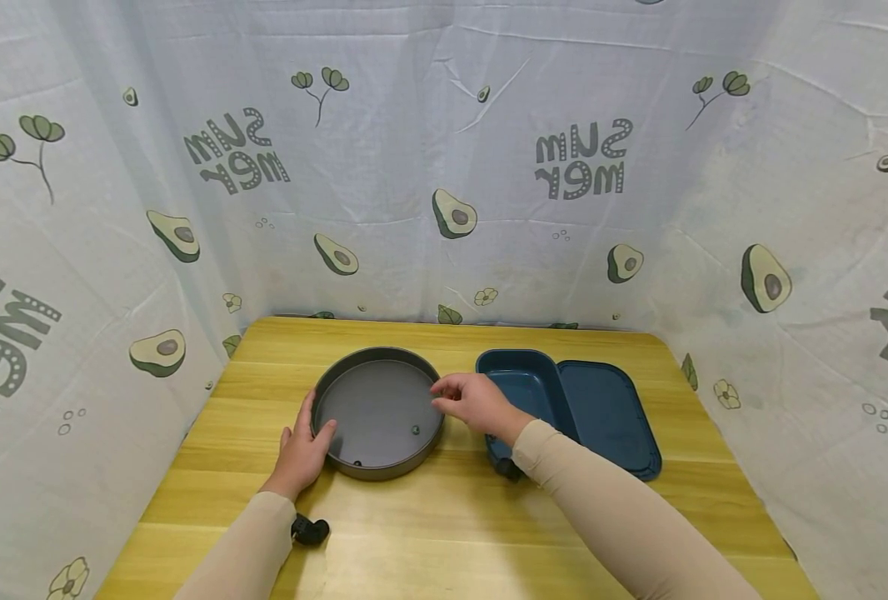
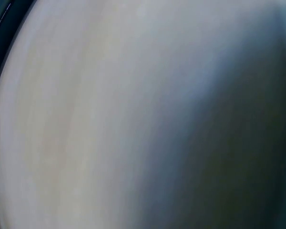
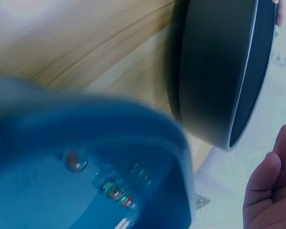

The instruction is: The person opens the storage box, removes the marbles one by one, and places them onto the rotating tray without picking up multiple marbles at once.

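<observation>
On the table stands a round dark grey pan [image 1: 376, 408] with two small marbles inside, one marble [image 1: 416, 430] toward the right and the other marble [image 1: 357, 463] by the near wall. My left hand [image 1: 303, 450] holds the pan's left rim, thumb over the inside and fingers along the outer wall. At the right rim hovers my right hand [image 1: 477, 402], thumb and forefinger bent and apart; nothing shows between them. Its fingers also appear in the right wrist view. Beneath that forearm is a blue box [image 1: 519, 362]; several glass marbles [image 3: 117, 193] lie in it.
A flat blue lid [image 1: 609, 417] lies right of the box. Wrist cameras stick out below each hand, the left one [image 1: 311, 530] low over the wooden table [image 1: 384, 542]. A printed curtain [image 1: 444, 150] surrounds the table. The left wrist view is mostly blurred.
</observation>
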Demonstrator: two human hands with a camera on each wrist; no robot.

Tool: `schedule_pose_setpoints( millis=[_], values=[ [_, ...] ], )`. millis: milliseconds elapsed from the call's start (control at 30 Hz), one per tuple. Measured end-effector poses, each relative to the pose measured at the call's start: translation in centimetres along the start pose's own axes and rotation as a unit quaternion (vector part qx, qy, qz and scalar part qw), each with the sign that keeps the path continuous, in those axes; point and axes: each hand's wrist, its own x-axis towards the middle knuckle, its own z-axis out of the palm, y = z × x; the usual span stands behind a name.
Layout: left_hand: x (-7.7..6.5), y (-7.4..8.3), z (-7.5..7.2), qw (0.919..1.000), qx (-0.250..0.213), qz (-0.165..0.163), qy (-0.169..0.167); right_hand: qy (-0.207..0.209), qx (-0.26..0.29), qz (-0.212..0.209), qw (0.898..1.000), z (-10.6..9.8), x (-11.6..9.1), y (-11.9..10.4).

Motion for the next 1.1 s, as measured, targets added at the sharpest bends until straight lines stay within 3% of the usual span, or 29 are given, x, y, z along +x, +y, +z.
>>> schedule_pose_setpoints(
  millis=[200, 533, 833, 1100],
  values=[
    [0.2, 0.0, 0.0, 0.9998, -0.003, 0.02, 0.006, 0.007, -0.016, 0.015, 1.0, -1.2, -0.5, 0.7],
    [0.0, -0.1, -0.2, 0.9999, -0.002, 0.014, 0.001, 0.0, -0.082, 0.032, 0.996, -3.5, -1.8, 3.5],
    [0.1, -0.1, -0.1, 0.9999, -0.003, 0.015, 0.001, -0.041, -0.154, 0.038, 0.987, -5.2, -3.5, 5.6],
    [0.0, 0.0, -0.1, 0.9998, -0.004, 0.019, 0.001, -0.1, -0.172, 0.058, 0.978, -5.4, -4.9, 7.5]
  ],
)
